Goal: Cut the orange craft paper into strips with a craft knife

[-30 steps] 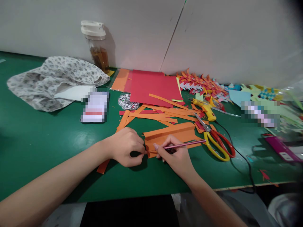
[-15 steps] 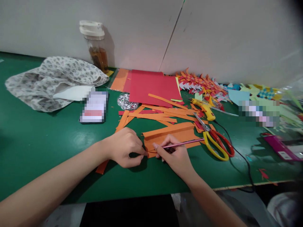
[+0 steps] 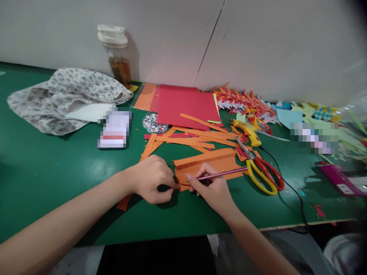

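Note:
A folded orange paper sheet (image 3: 210, 163) lies on the green table (image 3: 57, 172) in front of me. My left hand (image 3: 153, 178) is curled, its fingertips pinching the sheet's left edge. My right hand (image 3: 212, 189) grips a thin pink pencil (image 3: 226, 174), whose tip rests on the paper near the left edge. The two hands sit almost touching at that corner.
Yellow-and-red scissors (image 3: 262, 170) lie just right of the sheet. Loose orange strips (image 3: 189, 139), red card (image 3: 186, 105), a yellow glue gun (image 3: 249, 131) with black cord, woven paper pieces (image 3: 243, 101), a bottle (image 3: 117, 53), patterned cloth (image 3: 65, 97) and a purple item (image 3: 341, 179) surround them.

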Motion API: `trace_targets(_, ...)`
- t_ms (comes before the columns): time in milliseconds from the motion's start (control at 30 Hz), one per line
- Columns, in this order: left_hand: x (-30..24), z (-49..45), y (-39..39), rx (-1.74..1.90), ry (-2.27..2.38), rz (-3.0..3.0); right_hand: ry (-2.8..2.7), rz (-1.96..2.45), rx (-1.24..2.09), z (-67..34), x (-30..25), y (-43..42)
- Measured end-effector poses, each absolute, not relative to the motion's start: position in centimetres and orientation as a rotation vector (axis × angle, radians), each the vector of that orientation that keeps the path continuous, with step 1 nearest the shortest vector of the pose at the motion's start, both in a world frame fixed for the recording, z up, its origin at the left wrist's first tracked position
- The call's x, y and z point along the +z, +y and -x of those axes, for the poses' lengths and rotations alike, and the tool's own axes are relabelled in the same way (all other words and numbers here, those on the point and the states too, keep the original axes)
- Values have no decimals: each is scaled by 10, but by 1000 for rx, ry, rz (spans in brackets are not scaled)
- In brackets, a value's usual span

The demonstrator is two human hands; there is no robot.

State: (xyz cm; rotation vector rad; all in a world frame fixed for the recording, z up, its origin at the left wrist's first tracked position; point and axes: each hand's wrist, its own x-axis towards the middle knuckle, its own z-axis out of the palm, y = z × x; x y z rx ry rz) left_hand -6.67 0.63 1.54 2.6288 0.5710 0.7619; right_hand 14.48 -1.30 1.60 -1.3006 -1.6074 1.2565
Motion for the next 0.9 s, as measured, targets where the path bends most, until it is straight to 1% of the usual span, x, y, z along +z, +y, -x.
trace_targets(300, 16, 67, 6, 759, 574, -2620, -1599, 1285, 1308, -145, 17, -14)
trace_targets(567, 16, 66, 6, 759, 570, -2625, -1580, 1318, 1250, -145, 16, -13)
trace_targets(900, 16, 66, 6, 773, 570, -2617, -1592, 1315, 1300, -143, 20, -14)
